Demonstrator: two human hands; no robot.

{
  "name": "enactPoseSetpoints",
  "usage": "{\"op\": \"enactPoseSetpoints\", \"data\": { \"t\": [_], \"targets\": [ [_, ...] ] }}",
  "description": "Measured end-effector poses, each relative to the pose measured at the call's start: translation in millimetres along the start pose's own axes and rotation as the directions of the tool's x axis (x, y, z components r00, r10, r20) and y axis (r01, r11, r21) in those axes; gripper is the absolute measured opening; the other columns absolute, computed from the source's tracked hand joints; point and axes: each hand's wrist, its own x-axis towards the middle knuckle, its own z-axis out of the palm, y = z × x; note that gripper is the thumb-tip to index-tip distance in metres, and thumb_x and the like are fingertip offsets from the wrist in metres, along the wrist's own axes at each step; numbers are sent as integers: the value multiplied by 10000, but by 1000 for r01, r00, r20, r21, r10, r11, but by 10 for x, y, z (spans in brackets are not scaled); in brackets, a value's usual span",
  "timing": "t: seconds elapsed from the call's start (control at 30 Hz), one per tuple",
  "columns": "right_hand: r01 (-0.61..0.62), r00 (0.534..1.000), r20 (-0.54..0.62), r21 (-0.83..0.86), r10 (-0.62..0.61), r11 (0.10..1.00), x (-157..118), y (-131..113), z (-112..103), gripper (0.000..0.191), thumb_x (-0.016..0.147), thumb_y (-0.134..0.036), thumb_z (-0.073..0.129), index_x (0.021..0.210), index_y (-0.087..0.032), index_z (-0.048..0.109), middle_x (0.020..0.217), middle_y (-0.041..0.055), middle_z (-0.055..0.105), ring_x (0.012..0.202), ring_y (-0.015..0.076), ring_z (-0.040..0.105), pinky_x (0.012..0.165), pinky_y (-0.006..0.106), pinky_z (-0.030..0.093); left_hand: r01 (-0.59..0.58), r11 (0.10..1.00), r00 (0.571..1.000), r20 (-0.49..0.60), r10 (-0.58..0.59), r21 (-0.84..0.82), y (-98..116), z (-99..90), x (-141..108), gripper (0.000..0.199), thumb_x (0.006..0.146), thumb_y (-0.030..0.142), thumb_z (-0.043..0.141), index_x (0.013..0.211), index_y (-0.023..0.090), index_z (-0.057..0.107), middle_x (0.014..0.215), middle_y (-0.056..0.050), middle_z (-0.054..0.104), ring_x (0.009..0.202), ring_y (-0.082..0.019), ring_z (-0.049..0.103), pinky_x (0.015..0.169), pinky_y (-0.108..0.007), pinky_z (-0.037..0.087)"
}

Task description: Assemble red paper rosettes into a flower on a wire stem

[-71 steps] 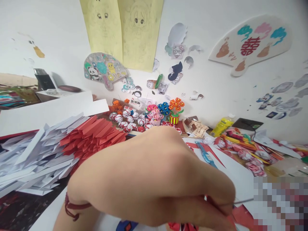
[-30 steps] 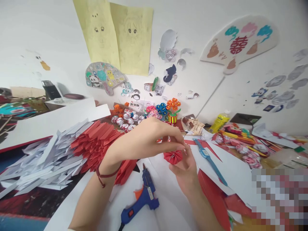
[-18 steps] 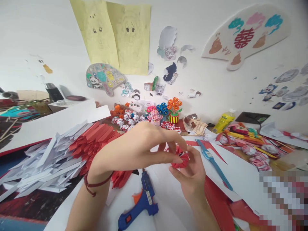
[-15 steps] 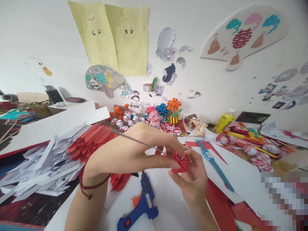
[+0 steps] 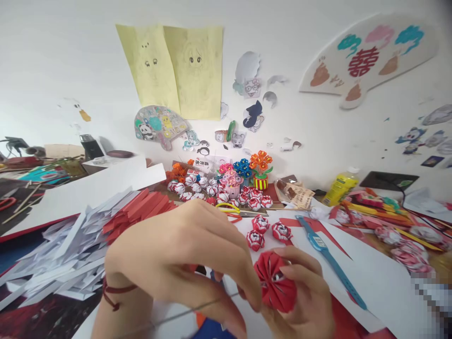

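Note:
A round red folded-paper flower [image 5: 277, 282] with a pale centre is held in my right hand [image 5: 305, 292], its fingers curled round the flower's right side and underside. My left hand [image 5: 187, 254], with a dark red cord at the wrist, reaches across from the left, fingers bent and fingertips at the flower's left edge. A thin dark rod [image 5: 190, 310] passes by the left hand's thumb and fingers; its grip is partly hidden. Under the left hand, a blue glue gun [image 5: 212, 329] shows only in part. Three red-and-white paper flowers [image 5: 260, 223] lie just beyond.
White paper strips [image 5: 74, 245] and red strips [image 5: 137, 207] are heaped at left. A blue watch [image 5: 332, 259] lies at right. More paper flowers [image 5: 212, 188], a striped pot [image 5: 260, 182] and a yellow bottle [image 5: 341, 186] stand or lie near the wall.
Both hands have moved lower in view. The red flower is turned to show more of its folds, and the left hand now hides more of the glue gun. Flowers beyond have come into view.

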Motion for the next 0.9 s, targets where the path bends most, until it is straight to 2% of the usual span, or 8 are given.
{"op": "enactPoseSetpoints", "data": {
  "t": [0.2,0.33,0.5,0.73,0.83,0.9],
  "targets": [
    [114,993,24,-43,-113,993,-30,62,-33,402,749,-220,755,1122,-235,605,1086,105,579,963,262,600,658,366,597,22,1000,998,56,-22,-5,42,-7,0,140,885,298,655,993,304,745,836,-26,772,744,-182,736,742,-251,604],
    [103,995,11,-22,-103,994,-56,40,9,398,747,-211,760,1118,-235,618,1090,102,597,965,255,606,620,346,593,0,999,1000,14,0,36,96,17,10,133,888,312,650,971,286,751,768,-25,763,673,-178,726,708,-257,607],
    [61,994,-94,-21,-63,998,-92,-15,102,321,802,-232,723,1111,-232,633,1082,99,617,945,249,621,633,350,584,10,999,1000,2,-10,31,157,22,26,131,873,384,661,939,335,763,704,-17,747,605,-175,711,655,-257,612],
    [135,990,44,3,-135,991,-82,0,33,414,774,-184,734,1167,-233,615,1127,94,602,980,246,617,685,350,595,-7,999,1000,12,7,50,168,13,2,144,870,385,666,927,295,762,717,-26,750,612,-169,713,667,-255,607],
    [110,994,13,11,-110,994,-92,-16,30,371,792,-186,716,1148,-228,617,1128,95,598,985,236,612,707,339,585,-39,999,999,36,38,33,184,19,-28,141,858,363,684,965,307,756,722,-24,753,619,-177,716,661,-263,601],
    [62,998,18,38,-63,997,-95,-13,32,349,796,-192,714,1129,-230,616,1130,94,592,1006,234,601,748,338,576,-12,1000,1000,21,12,-2,172,5,-57,176,847,338,702,1018,326,741,749,-17,758,652,-170,721,659,-248,594]
  ]
}}
